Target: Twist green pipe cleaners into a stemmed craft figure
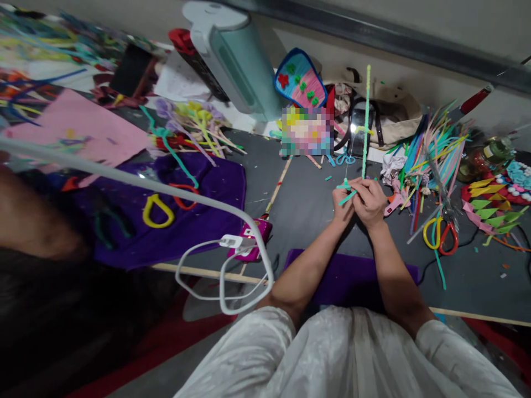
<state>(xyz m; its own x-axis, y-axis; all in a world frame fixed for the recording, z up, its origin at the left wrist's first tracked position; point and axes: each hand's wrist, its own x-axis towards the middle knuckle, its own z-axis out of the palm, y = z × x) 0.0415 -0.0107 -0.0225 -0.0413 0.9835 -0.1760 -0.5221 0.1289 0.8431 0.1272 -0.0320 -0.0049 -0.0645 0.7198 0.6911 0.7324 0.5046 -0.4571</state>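
Both of my hands meet over the grey table, fingers pressed together. My left hand (343, 202) is closed on short turquoise pipe cleaner pieces (347, 198), whose ends stick out to the left. Touching it, my right hand (369, 202) is closed at the lower end of a long green pipe cleaner (366, 121). That stem stands nearly upright, yellower toward its tip, with a short yellow piece (365, 130) across its middle. What lies between the fingertips is hidden.
Scissors (440, 235) and a bundle of pipe cleaners (443, 155) lie right. A pink power strip (251, 240) with white cables is left of my arms, near a purple cloth (215, 221). Another person's arm (37, 221) shows at far left.
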